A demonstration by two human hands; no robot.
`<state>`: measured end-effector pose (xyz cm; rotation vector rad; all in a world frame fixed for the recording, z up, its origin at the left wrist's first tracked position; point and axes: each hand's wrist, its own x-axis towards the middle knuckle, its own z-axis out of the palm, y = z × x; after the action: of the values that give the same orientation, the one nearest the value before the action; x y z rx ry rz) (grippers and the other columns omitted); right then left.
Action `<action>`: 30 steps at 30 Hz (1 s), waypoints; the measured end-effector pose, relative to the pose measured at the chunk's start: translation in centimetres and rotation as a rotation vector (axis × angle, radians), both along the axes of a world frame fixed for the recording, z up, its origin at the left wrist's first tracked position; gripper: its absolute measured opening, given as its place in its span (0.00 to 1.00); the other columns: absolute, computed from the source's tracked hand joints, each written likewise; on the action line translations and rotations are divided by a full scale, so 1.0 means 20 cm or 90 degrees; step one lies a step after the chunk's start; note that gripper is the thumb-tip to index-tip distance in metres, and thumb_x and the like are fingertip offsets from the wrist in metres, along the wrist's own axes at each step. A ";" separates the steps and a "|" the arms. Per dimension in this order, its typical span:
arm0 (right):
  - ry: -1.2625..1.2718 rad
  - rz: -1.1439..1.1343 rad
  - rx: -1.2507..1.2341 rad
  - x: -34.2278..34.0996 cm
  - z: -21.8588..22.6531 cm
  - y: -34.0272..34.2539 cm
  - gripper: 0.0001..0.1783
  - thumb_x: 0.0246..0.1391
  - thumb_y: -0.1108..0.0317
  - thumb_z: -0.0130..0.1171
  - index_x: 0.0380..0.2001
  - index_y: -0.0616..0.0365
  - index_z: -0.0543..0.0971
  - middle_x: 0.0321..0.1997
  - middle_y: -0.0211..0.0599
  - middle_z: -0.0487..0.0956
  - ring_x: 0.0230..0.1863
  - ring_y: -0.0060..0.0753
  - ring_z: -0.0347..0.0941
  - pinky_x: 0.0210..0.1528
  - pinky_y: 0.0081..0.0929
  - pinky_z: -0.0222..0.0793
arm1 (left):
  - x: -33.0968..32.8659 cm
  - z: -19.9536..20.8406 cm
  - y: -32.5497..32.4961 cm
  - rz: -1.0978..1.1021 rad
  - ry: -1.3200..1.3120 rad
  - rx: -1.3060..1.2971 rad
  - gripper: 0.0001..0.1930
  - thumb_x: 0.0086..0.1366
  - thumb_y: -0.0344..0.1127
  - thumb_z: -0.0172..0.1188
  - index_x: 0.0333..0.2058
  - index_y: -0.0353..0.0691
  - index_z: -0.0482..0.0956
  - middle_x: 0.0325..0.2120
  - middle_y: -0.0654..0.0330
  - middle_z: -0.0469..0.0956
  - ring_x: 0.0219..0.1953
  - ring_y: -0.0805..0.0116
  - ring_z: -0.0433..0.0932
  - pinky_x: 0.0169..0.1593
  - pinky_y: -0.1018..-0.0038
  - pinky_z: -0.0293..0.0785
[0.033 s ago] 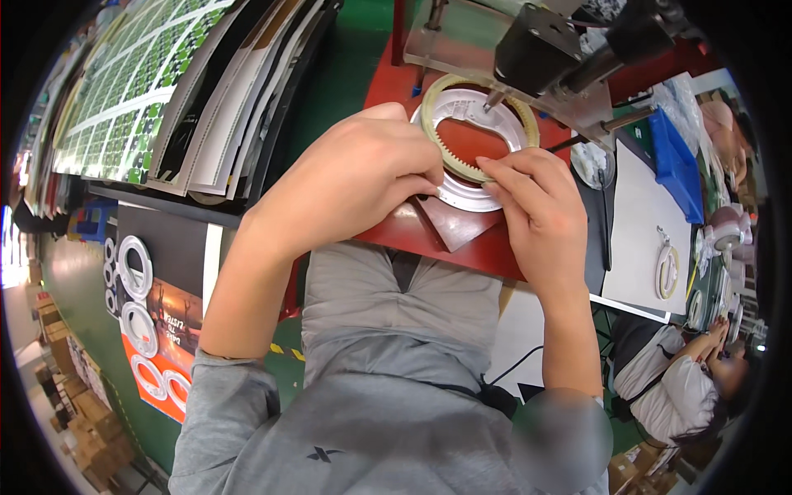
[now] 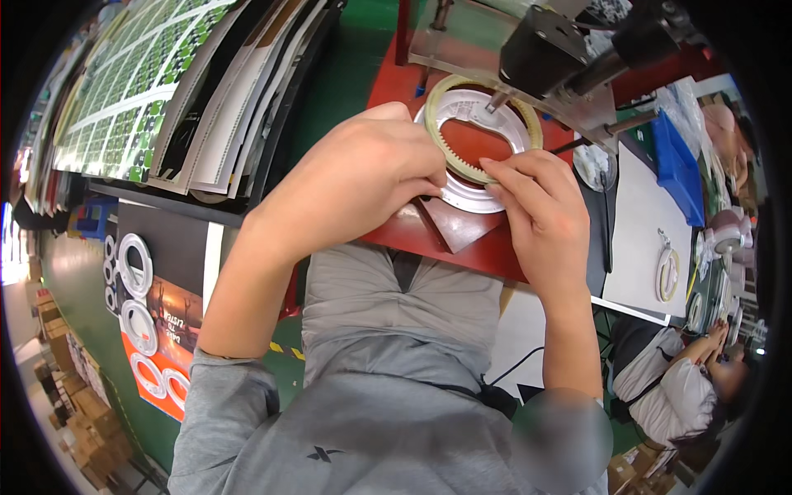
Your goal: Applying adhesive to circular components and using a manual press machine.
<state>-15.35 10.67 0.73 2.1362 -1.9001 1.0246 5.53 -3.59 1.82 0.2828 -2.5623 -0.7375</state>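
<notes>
A white ring [image 2: 472, 200] lies on a red work surface [image 2: 497, 257] in front of me, with a cream toothed ring [image 2: 455, 159] resting on top of it. My left hand [image 2: 367, 169] is closed in a pinch at the near left edge of the white ring; what its fingertips grip is partly hidden. Thumb and fingers of my right hand [image 2: 546, 202] pinch the near right edge of the cream ring, just above the white one. A thin metal tip from the machine overhead reaches down inside the rings. Below them a dark grey, pointed plate [image 2: 459, 233] juts toward me.
A clear plate [image 2: 452, 56] and a black motor-like block [image 2: 544, 48] overhang the rings. Upright sheets [image 2: 239, 99] stand left; several white rings [image 2: 134, 266] lie lower left. To the right are a blue tray [image 2: 678, 169] and a seated person [image 2: 676, 379].
The rings, machine and work surface appear shifted very slightly to the right in the view. Both hands keep the same grip.
</notes>
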 end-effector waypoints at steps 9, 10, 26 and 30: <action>0.014 -0.008 0.028 -0.01 0.02 -0.01 0.15 0.49 0.77 0.73 0.43 0.60 0.88 0.41 0.37 0.84 0.48 0.44 0.80 0.51 0.39 0.77 | 0.08 -0.05 0.25 0.154 0.017 -0.155 0.14 0.60 0.28 0.67 0.46 0.38 0.87 0.47 0.56 0.82 0.55 0.54 0.81 0.54 0.64 0.80; 0.022 -0.001 0.023 -0.01 0.02 -0.01 0.15 0.49 0.76 0.73 0.43 0.60 0.88 0.41 0.38 0.84 0.48 0.44 0.80 0.51 0.39 0.77 | 0.08 -0.07 0.27 0.174 0.040 -0.142 0.14 0.60 0.28 0.68 0.46 0.37 0.87 0.48 0.56 0.83 0.56 0.53 0.82 0.56 0.62 0.81; 0.095 0.000 -0.024 0.09 0.00 0.04 0.16 0.50 0.75 0.74 0.44 0.55 0.88 0.39 0.31 0.84 0.41 0.38 0.79 0.40 0.36 0.68 | 0.11 -0.17 0.30 0.222 0.074 -0.013 0.24 0.61 0.22 0.68 0.57 0.42 0.85 0.61 0.48 0.77 0.62 0.48 0.78 0.63 0.58 0.77; 0.083 -0.007 -0.022 0.11 -0.01 0.04 0.16 0.50 0.75 0.73 0.44 0.55 0.88 0.39 0.31 0.84 0.41 0.38 0.78 0.40 0.35 0.68 | 0.10 -0.19 0.30 0.232 0.119 -0.025 0.22 0.61 0.22 0.68 0.56 0.40 0.85 0.61 0.49 0.79 0.60 0.48 0.80 0.61 0.60 0.77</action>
<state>-13.18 11.50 0.49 2.1153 -1.8191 0.8870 7.60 2.49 -1.92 0.6181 -2.2587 -0.5462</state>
